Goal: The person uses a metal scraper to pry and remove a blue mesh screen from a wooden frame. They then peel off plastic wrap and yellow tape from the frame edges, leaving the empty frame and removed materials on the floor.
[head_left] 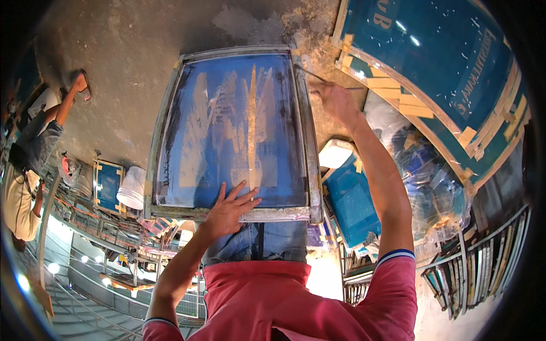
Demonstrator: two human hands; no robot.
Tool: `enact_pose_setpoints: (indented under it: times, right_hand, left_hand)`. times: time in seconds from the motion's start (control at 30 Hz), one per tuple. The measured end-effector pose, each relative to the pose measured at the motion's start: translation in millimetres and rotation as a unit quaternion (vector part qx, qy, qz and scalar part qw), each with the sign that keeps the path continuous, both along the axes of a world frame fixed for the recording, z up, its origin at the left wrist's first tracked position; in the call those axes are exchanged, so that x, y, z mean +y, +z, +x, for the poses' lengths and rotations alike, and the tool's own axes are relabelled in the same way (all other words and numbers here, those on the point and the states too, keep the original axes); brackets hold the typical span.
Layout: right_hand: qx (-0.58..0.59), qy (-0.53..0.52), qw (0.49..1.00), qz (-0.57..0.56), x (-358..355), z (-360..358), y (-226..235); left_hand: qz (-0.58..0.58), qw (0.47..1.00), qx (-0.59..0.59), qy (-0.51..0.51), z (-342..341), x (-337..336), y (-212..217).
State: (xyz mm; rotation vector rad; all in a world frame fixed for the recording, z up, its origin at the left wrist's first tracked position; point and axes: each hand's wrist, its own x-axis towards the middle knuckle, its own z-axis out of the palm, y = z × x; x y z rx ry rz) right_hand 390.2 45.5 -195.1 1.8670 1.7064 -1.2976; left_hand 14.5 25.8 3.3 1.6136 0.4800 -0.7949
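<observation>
The left hand lies with fingers spread on the lower part of the framed blue screen, which is in the middle of the view. The right hand is closed around a thin stick, near the screen's upper right corner. Farther right are larger blue-green screens; at left, a white container.
</observation>
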Motion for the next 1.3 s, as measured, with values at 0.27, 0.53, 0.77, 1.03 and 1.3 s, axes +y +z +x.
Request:
enact_pose_setpoints:
  times: [0.27, 0.53, 0.77, 1.03, 1.3]
  right_hand:
    - [-0.135, -0.059, 0.987, 0.071, 20.3, 23.9, 5.5]
    - [-0.231, -0.128, 0.953, 0.149, 63.6, 67.4, 34.3]
    - [-0.117, -0.193, 0.969, 0.103, 73.3, 81.4, 7.5]
    - [-0.109, -0.060, 0.992, -0.014, 87.2, 19.7, -17.0]
    - [-0.116, 0.215, 0.970, -0.002, 132.1, -32.5, -64.1]
  left_hand:
    - [0.007, 1.000, -0.003, -0.015, 0.6, 0.4, 3.6]
    - [0.011, 1.000, -0.007, -0.013, -0.3, -1.8, 2.0]
    - [0.011, 1.000, -0.006, -0.017, 0.1, 2.2, 2.1]
    - [0.003, 1.000, 0.004, -0.003, 0.5, 1.5, 2.6]
    - [0.029, 0.999, 0.006, -0.023, 3.2, 0.1, 7.6]
